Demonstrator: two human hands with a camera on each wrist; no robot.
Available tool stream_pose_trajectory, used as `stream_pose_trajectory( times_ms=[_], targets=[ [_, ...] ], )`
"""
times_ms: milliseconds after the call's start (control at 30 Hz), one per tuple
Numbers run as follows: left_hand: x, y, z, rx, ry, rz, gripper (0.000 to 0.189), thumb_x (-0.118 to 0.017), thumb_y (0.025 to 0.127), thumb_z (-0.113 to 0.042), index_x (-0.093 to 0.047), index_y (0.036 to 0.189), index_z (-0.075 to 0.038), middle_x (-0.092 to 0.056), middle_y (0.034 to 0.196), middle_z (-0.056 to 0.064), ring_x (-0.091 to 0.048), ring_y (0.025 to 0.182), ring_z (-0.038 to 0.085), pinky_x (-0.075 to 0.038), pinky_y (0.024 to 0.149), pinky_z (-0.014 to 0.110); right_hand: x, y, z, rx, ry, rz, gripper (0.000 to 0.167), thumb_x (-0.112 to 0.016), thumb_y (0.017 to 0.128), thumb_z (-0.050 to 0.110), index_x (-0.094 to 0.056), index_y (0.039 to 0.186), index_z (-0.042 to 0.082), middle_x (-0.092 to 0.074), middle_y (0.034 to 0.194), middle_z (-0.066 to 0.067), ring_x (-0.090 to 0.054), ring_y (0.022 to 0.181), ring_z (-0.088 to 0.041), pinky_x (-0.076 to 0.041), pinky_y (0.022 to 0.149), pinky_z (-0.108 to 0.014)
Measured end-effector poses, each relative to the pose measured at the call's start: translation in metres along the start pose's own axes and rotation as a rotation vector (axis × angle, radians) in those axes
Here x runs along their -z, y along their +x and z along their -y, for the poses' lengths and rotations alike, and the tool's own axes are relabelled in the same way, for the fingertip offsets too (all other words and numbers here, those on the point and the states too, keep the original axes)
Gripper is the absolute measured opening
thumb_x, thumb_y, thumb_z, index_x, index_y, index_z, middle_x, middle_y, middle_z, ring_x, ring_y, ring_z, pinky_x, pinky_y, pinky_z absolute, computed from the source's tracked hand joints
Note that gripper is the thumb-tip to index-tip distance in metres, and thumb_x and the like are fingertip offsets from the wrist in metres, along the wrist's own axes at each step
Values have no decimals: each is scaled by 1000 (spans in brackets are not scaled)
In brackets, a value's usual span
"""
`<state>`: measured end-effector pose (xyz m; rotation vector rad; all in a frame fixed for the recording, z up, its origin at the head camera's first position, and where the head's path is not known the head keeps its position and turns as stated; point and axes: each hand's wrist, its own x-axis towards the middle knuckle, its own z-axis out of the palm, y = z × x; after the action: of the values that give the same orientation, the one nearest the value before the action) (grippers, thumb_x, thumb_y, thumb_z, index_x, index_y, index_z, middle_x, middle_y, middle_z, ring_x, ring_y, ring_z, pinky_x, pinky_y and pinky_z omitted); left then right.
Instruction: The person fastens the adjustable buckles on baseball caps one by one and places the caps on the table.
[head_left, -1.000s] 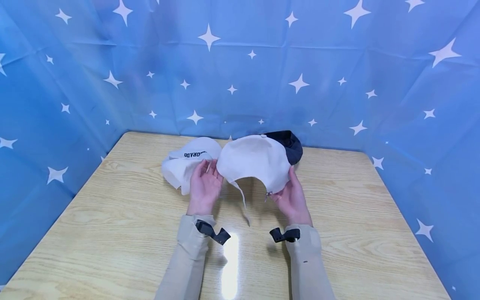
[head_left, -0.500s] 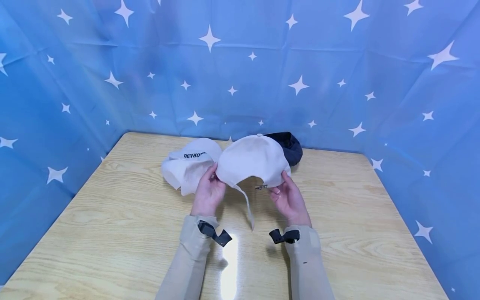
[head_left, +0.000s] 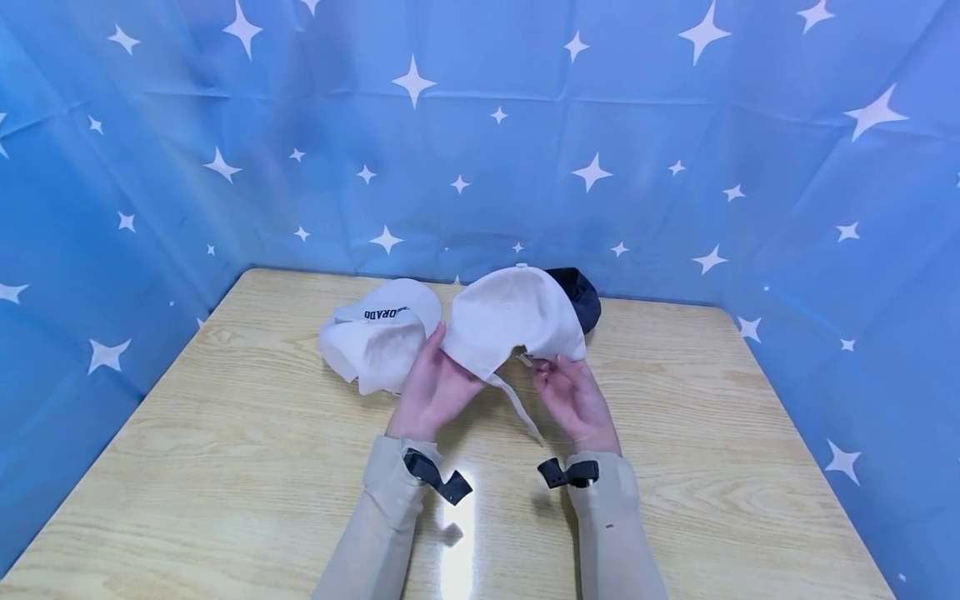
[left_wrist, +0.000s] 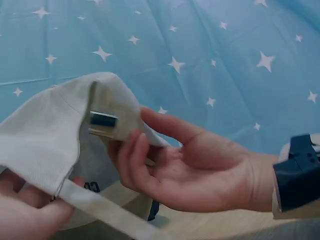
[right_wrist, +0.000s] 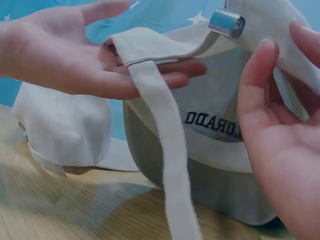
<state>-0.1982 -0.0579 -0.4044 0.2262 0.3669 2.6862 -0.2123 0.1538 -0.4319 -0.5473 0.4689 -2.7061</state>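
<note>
A white baseball cap [head_left: 517,312] is held up over the table, its back opening towards me. Its loose strap [right_wrist: 172,150] hangs down from the left side of the opening. On the opposite side is a metal buckle [right_wrist: 227,24]. My left hand [head_left: 435,390] supports the left edge from below, fingers straight beneath the fabric and thumb away from it, as the right wrist view shows. My right hand [head_left: 576,398] pinches the right edge near the buckle [left_wrist: 103,124] between thumb and curled fingers. Reversed lettering [right_wrist: 212,124] shows inside the cap.
A second white cap [head_left: 382,354] with black lettering lies on the wooden table [head_left: 225,467], just left of the held one. Behind the held cap sits a dark cap [head_left: 581,302], partly hidden. A blue star-patterned cloth [head_left: 480,142] stands around the table.
My left hand has shifted right and its fingers have gone further under the cap's edge. The cap has turned a little, and its strap now slants to the right.
</note>
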Motion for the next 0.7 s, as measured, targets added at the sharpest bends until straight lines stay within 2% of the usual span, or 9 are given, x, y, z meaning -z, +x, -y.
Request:
stream_pose_trajectory(
  times_ms=[167, 267, 333, 433, 567, 700],
  targets=[
    [-3, -2, 6, 3, 56, 80, 48, -43, 93, -37, -28, 137, -24, -29, 139, 8, -31, 125, 24, -25, 99, 47, -3, 1, 0, -13, -55, 43, 29, -41, 87, -12, -46, 111, 4, -51, 102, -11, -51, 92, -24, -42, 82, -28],
    [-5, -4, 7, -1, 63, 88, 44, -42, 94, -34, -31, 135, -22, -37, 131, 8, -39, 118, 24, -34, 94, 43, -5, 0, 1, -35, -60, 64, 29, -41, 89, -9, -45, 114, 5, -52, 105, -13, -52, 91, -23, -43, 78, -27],
    [-7, -5, 7, -3, 104, 102, 42, -40, 95, -32, -31, 135, -21, -41, 128, 9, -44, 114, 27, -39, 90, 40, -6, -1, 1, -55, -75, 70, 24, -39, 92, -4, -46, 113, 5, -53, 105, -15, -53, 86, -21, -45, 74, -25],
    [-10, -7, 6, -23, 265, 137, 41, -40, 96, -26, -31, 135, -17, -45, 126, 14, -48, 111, 34, -43, 86, 39, -8, -2, 1, -77, -101, 58, 19, -37, 95, 3, -54, 105, 1, -57, 102, -18, -56, 80, -19, -47, 71, -24],
    [-15, -8, 3, -63, 543, 193, 44, -45, 94, -20, -31, 134, -12, -46, 127, 18, -44, 112, 42, -41, 88, 46, -12, -1, 2, -66, -108, 47, 21, -38, 95, 3, -58, 97, -2, -61, 98, -19, -60, 77, -18, -48, 69, -23],
    [-23, -12, 4, -64, 708, 190, 42, -51, 91, -15, -36, 130, -7, -48, 125, 20, -41, 115, 42, -36, 92, 49, -13, -1, 2, -55, -94, 66, 15, -42, 92, -2, -55, 99, 0, -63, 96, -17, -60, 76, -17, -48, 66, -21]
  ],
)
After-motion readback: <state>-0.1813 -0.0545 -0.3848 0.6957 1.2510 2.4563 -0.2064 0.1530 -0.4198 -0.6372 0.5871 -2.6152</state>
